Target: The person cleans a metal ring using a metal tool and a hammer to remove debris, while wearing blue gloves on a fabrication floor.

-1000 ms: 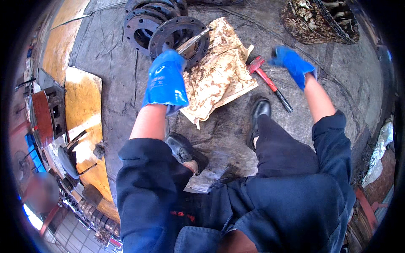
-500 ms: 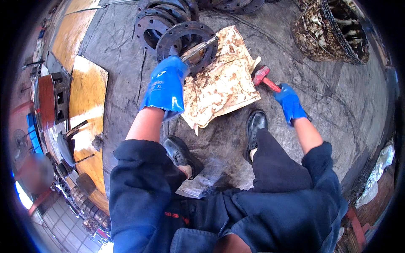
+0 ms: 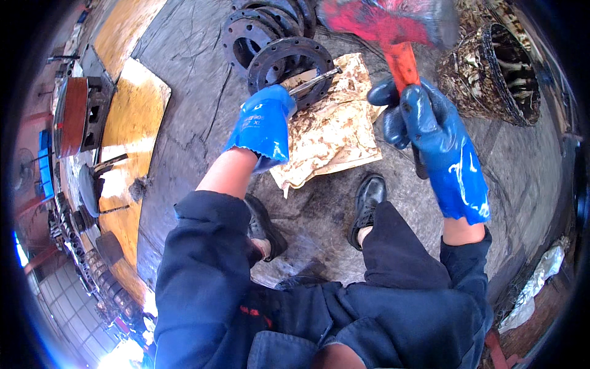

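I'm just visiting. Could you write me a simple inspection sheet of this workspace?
Surface: dark floor, creased and stained.
Job's things: overlapping dark rings; a metal bar crossing the front ring in view; a stained sheet; a red hammer, its head blurred.
Clutter: mottled open container at upper right; yellow board at left.
Grips: both gloved in blue; left grip closed on the bar, right grip closed around the hammer's handle.
Cables: nothing seen.
Surroundings: tiles at lower left; white wrap at lower right.
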Tool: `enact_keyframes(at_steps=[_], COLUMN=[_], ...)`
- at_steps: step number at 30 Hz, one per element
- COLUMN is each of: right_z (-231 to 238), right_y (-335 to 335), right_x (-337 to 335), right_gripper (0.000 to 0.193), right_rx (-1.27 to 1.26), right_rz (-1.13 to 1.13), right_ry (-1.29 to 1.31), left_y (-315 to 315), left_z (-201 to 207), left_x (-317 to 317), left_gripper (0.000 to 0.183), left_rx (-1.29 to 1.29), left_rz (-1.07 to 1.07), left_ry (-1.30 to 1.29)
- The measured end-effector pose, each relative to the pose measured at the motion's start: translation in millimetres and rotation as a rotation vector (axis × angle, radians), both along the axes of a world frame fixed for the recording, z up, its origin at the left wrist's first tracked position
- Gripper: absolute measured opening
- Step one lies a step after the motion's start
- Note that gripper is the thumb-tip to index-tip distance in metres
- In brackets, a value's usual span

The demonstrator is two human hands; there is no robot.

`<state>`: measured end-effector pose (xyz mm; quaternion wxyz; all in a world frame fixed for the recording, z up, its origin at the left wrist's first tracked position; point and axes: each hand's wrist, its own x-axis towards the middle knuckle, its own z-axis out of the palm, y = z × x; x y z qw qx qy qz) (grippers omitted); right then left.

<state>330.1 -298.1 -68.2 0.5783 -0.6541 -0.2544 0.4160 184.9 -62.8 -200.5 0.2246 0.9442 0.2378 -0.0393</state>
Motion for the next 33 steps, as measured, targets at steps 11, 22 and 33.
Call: enact_keyframes(at_steps=[11,22,33], right_z=[-71,-71,24], right_y=[13,25,17], right_x=[-3,-18,-39], right_gripper=[0.055,0.05,0.051], right_rx=[-0.285,-0.579,0.088], right_rz=[0.052,0.211,-0.148], right_ry=[-0.032,-0.448,-0.242], left_y=[0,-10,-7], left_z=[10,9,-7], left_x=[2,0,3], left_gripper=[0.021,0.018,0.017], left_rx=[0.04,0.029,-0.049], left_rz=[-0.056,-0.15,-0.09], left_ry=[0.001,0.038,-0.028])
